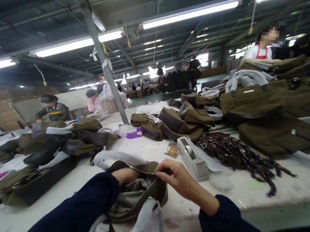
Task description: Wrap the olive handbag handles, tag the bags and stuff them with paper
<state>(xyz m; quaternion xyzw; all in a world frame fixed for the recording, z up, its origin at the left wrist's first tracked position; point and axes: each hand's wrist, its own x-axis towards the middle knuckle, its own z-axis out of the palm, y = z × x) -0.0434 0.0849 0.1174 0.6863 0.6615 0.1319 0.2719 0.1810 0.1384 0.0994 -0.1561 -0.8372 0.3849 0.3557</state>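
An olive-brown handbag (156, 195) with a grey lining lies on the white table in front of me, its zipped mouth gaping. White wrapping covers its handles (141, 220). My left hand (126, 175) reaches into the mouth; its fingers are hidden inside the bag. With thumb and fingers pinched together, my right hand (176, 177) grips the bag's rim at the right end of the metal zipper (137, 168). Whether it holds the zipper pull itself cannot be made out.
A tape dispenser (192, 158) and a heap of dark brown straps (237, 157) lie beyond my right hand. Piled bags stand at right (253, 97) and left (33, 183). A slanting metal post (106, 68) rises behind. Co-workers are at far left (54, 111) and right (262, 52).
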